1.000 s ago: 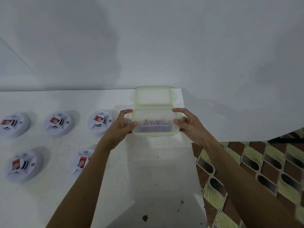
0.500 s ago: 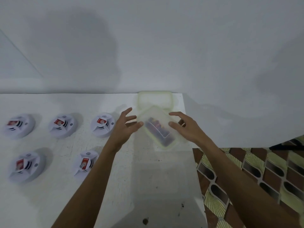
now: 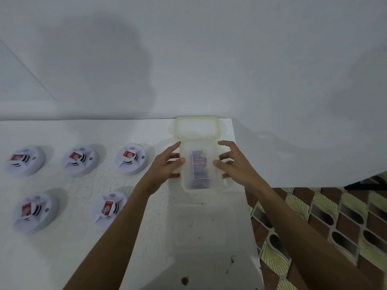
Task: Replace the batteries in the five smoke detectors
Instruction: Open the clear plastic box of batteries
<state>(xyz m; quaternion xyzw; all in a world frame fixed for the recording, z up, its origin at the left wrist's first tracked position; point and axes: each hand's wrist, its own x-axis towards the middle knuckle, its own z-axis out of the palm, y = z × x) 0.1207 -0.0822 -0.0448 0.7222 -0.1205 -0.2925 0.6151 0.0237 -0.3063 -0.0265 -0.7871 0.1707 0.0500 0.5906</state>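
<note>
Squarely between the hands sits the translucent box (image 3: 199,147) of batteries (image 3: 200,164), near the desk's (image 3: 83,248) far right corner; its long axis runs straight away from the person, and its lid (image 3: 196,126) lies flat just behind it; the left hand (image 3: 165,164) and right hand (image 3: 234,164) flank the long walls, fingers spread and nearly straight, thumbs touching the plastic, neither closed round it; both are equally near. The batteries, I judge, must come out from above; the five smoke detectors (image 3: 130,159) lie leftward, nearer the left hand.
</note>
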